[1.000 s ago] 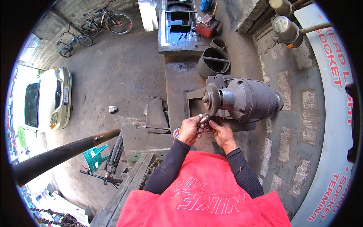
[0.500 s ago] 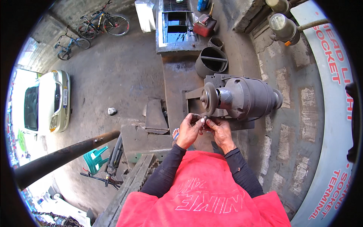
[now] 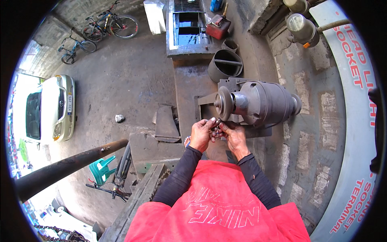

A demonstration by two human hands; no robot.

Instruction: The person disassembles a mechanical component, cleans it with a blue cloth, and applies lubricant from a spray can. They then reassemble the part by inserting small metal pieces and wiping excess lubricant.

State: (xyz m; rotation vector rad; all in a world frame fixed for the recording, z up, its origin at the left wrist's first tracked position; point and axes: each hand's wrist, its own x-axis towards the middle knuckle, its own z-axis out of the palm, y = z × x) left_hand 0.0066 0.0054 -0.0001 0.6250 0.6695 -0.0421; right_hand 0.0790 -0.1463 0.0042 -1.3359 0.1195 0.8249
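My left hand [image 3: 201,135] and my right hand [image 3: 235,138] meet in front of my chest. Both are closed, thumbs and fingers pinching a small metal part [image 3: 218,120] between them. Its exact kind is too small to make out, and the fingers cover most of it. Just beyond the fingertips stands the grinding wheel [image 3: 223,103] of a grey bench grinder [image 3: 270,103]. The part is close to the wheel's near rim; whether they touch, I cannot tell.
Behind the grinder are a round metal container [image 3: 215,72], a red fuel can [image 3: 218,27] and a workbench [image 3: 189,51]. A dark pipe [image 3: 72,168] slants in from the left. Farther off are a pale car [image 3: 60,109], bicycles [image 3: 104,24] and a green plastic chair [image 3: 98,170].
My left hand has turned slightly, its thumb now extended along the top of the part. The right hand's fingers have shifted a little. Both stay near the wheel.
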